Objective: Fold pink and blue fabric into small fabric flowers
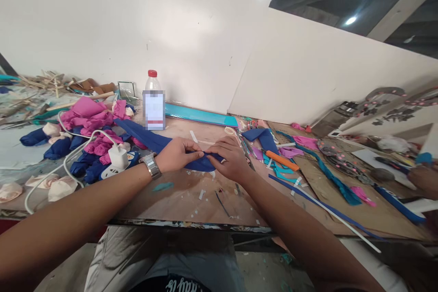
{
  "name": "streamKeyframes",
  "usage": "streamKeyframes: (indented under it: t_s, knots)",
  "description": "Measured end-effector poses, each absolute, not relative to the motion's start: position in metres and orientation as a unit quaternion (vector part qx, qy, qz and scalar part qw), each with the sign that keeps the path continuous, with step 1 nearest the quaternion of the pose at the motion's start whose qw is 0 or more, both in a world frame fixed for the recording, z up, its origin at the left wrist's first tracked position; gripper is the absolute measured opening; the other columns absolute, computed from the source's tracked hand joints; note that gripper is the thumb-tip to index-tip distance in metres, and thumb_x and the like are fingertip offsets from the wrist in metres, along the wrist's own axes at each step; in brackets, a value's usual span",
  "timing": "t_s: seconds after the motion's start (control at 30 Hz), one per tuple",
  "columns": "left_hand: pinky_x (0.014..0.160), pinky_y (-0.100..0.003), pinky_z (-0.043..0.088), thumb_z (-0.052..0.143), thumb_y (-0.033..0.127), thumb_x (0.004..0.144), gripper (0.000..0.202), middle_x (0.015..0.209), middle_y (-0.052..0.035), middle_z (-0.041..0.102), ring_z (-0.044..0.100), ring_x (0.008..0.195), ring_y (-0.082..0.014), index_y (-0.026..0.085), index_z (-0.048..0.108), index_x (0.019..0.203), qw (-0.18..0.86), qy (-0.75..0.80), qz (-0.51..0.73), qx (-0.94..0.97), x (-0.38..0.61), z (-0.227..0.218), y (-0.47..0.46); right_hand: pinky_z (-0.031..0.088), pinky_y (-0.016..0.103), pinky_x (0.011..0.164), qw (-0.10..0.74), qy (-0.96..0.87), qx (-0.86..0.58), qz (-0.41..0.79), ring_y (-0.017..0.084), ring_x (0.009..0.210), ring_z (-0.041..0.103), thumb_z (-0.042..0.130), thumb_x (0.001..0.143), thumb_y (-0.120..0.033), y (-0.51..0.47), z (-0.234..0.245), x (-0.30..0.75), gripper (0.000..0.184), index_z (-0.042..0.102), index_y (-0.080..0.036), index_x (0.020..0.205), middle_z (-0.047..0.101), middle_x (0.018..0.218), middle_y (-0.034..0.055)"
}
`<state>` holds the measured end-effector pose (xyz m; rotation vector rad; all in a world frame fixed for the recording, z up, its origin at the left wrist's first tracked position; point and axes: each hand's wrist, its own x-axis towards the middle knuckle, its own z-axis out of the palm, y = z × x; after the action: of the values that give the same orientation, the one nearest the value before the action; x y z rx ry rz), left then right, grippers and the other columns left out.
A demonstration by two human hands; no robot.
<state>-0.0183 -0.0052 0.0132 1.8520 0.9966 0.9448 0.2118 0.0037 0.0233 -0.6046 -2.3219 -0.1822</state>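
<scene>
A long strip of dark blue fabric (153, 140) runs across the table from the pile at the left to my fingers. My left hand (178, 154), with a metal watch (151, 166) on its wrist, pinches the strip between thumb and forefinger. Close against it, my right hand (229, 157) grips the same strip from the other side, fingertips nearly touching the left ones. Part of the blue cloth hangs in a loop below both hands. What lies under the right fingers is hidden.
Pink, blue and cream cloth pieces (89, 114) are heaped at left beside a white charger (118, 157) and its cable. Behind the hands stands a red-capped bottle (153, 83). An orange cutter (280, 159) and scraps lie right; another person's hand (424, 180) is at far right.
</scene>
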Motion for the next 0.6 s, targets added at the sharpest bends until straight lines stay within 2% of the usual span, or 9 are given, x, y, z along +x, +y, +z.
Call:
streamKeyframes:
  t_s: [0.13, 0.3, 0.43, 0.6]
  knots:
    - [0.064, -0.023, 0.045, 0.072, 0.047, 0.087, 0.033, 0.083, -0.0052, 0.078, 0.064, 0.069, -0.0143, 0.015, 0.080, 0.089, 0.415, 0.388, 0.378, 0.731, -0.0185, 0.0126, -0.0052, 0.047, 0.042, 0.089, 0.371, -0.896, -0.232, -0.078, 0.022, 0.090, 0.066, 0.067, 0.095, -0.022, 0.0039, 0.0246, 0.2106, 0.006, 0.072, -0.025, 0.097, 0.078, 0.088, 0.0023]
    - [0.059, -0.022, 0.040, 0.071, 0.047, 0.088, 0.034, 0.077, -0.0037, 0.074, 0.058, 0.064, -0.0118, 0.014, 0.078, 0.086, 0.423, 0.381, 0.368, 0.735, -0.0189, 0.0106, -0.0037, 0.047, 0.042, 0.090, 0.377, -0.892, -0.241, -0.073, 0.022, 0.090, 0.067, 0.068, 0.093, -0.019, 0.0032, 0.0245, 0.2109, 0.010, 0.072, -0.025, 0.099, 0.077, 0.089, 0.0023]
    - [0.063, -0.022, 0.042, 0.070, 0.046, 0.089, 0.034, 0.077, -0.0029, 0.072, 0.057, 0.067, -0.0117, 0.013, 0.076, 0.084, 0.418, 0.365, 0.384, 0.738, -0.0189, 0.0108, -0.0031, 0.047, 0.043, 0.092, 0.381, -0.888, -0.248, -0.064, 0.023, 0.091, 0.067, 0.071, 0.091, -0.021, 0.0045, 0.0230, 0.2134, 0.015, 0.071, -0.024, 0.105, 0.077, 0.093, 0.0035]
    - [0.062, -0.023, 0.039, 0.068, 0.047, 0.090, 0.036, 0.074, -0.0020, 0.067, 0.054, 0.066, -0.0113, 0.013, 0.073, 0.082, 0.413, 0.360, 0.380, 0.746, -0.0194, 0.0101, -0.0024, 0.048, 0.042, 0.091, 0.384, -0.890, -0.240, -0.056, 0.022, 0.089, 0.068, 0.070, 0.091, -0.019, 0.0053, 0.0242, 0.2134, 0.012, 0.072, -0.024, 0.102, 0.077, 0.093, 0.0031]
